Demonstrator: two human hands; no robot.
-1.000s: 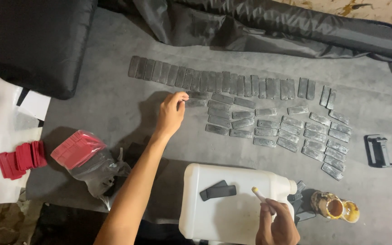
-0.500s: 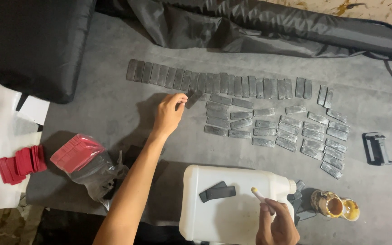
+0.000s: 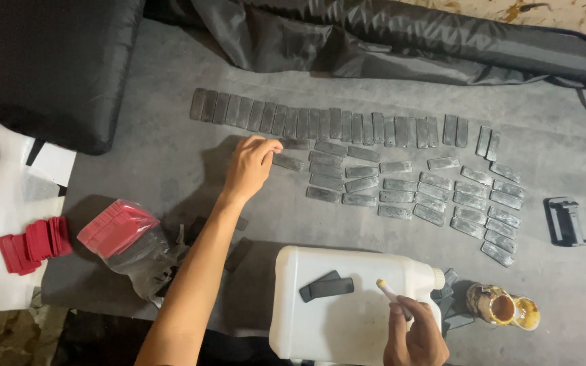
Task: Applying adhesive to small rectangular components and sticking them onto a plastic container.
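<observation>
Red flat pieces lie at the far left, more of them in a clear bag. Since a second ago the left hand has crept rightward along the grey mat; its fingertips, pinched together, now touch a dark strip at the left end of the laid-out rows, apparently setting it in line. Lower right, the right hand stays closed round a small yellow-tipped brush above the white jerrycan, unmoved. An open glue pot stands beside.
</observation>
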